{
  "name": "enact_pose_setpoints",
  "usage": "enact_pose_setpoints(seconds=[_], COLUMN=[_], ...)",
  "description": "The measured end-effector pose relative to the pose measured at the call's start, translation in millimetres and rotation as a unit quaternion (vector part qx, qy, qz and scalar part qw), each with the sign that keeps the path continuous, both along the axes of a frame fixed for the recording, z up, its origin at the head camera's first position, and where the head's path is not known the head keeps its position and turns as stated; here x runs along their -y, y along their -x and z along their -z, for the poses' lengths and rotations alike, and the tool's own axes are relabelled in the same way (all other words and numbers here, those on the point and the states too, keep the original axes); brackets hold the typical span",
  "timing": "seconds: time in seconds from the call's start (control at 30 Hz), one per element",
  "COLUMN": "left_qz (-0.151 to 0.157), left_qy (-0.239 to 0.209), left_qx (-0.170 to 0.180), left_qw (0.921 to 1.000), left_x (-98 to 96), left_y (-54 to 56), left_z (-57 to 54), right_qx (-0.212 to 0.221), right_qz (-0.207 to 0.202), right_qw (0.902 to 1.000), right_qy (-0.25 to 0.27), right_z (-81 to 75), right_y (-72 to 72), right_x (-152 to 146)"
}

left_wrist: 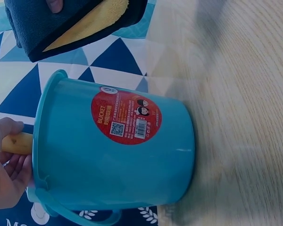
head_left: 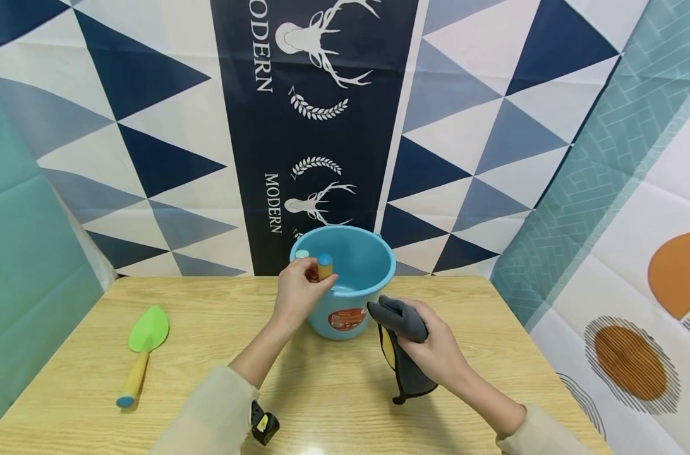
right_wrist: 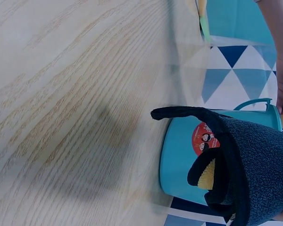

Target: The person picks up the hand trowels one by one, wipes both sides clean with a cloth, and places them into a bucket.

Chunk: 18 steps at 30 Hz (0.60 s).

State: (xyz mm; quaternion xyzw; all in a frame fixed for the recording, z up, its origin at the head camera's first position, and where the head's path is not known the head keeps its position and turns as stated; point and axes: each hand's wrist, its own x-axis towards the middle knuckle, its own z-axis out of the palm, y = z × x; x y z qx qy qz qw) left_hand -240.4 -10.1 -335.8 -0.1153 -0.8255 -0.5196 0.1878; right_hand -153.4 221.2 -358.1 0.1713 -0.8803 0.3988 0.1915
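My left hand (head_left: 301,292) is at the near left rim of a light blue bucket (head_left: 351,316). It grips a yellow wooden handle (head_left: 325,268) with a blue end cap; the handle's lower part is hidden inside the bucket, so its kind cannot be told. Beside it shows a pale mint round end (head_left: 302,254) of something, partly behind the fingers. In the left wrist view the handle (left_wrist: 18,143) shows at the rim between thumb and fingers. My right hand (head_left: 436,344) holds a folded dark grey cloth (head_left: 407,322) with a yellow inner side, in front of the bucket's right side.
On the left of the wooden table (head_left: 208,341) lies a hand trowel (head_left: 143,347) with a green blade and a yellow, blue-capped handle. Patterned cloth (head_left: 169,145) hangs behind the table. The bucket stands near the table's back edge.
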Motion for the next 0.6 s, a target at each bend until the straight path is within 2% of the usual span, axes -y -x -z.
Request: enact_pose_setpoints(seconds=[0.6], left_qz=[-0.013], left_qy=[0.023], left_qx=[-0.003], left_qw=[0.9996], left_x=[-4.2], left_y=[-0.8], left_z=[-1.0], right_qx=[-0.004], right_qz=[0.001], right_qw=[1.0], right_qy=[0.001], right_z=[0.8], right_y=[-1.6], right_x=[-2.7])
